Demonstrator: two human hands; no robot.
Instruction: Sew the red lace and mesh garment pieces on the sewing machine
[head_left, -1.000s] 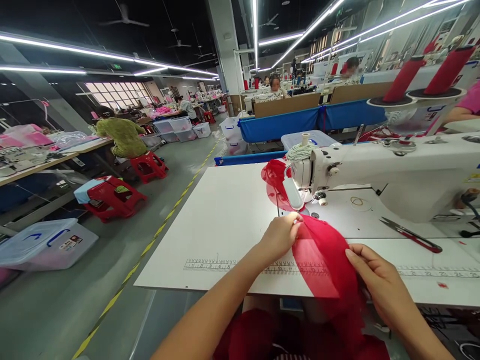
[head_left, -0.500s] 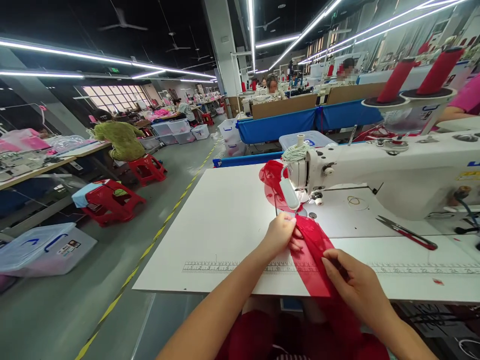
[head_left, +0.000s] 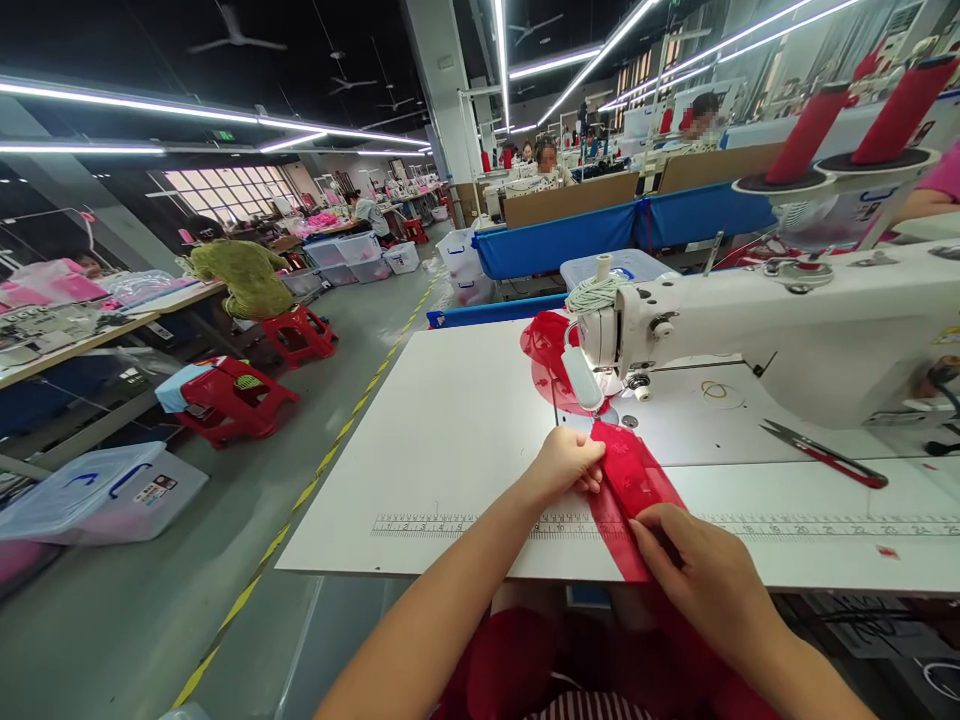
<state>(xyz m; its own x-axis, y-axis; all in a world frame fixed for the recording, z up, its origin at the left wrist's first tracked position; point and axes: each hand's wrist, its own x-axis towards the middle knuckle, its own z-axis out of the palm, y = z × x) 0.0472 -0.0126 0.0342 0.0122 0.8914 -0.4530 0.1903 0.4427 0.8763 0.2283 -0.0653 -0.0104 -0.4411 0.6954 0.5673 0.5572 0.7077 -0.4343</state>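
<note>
Sheer red fabric [head_left: 634, 470] runs from under the needle area of a white sewing machine [head_left: 712, 320] toward me and over the table's front edge. My left hand [head_left: 568, 460] pinches its left edge just in front of the presser foot. Lower down, the fingers and thumb of my right hand [head_left: 694, 560] are closed on the same fabric near the front edge. Behind the needle, more of the red cloth lies bunched on the white table [head_left: 435, 420]. The machine's lamp lights the stitching spot, and the needle itself is hidden.
Thread snips [head_left: 825, 455] lie right of the fabric, near a thin yellow loop [head_left: 718, 390]. A printed ruler [head_left: 465, 525] follows the front edge. Red thread cones [head_left: 810, 135] stand behind the machine. Left are an aisle, red stools [head_left: 229, 400] and a lidded plastic box [head_left: 97, 495]. Other people sit farther off.
My right hand has shifted slightly left along the fabric, which now lies flatter and smoother between my hands. My left hand stays near the presser foot. The view has shifted a little.
</note>
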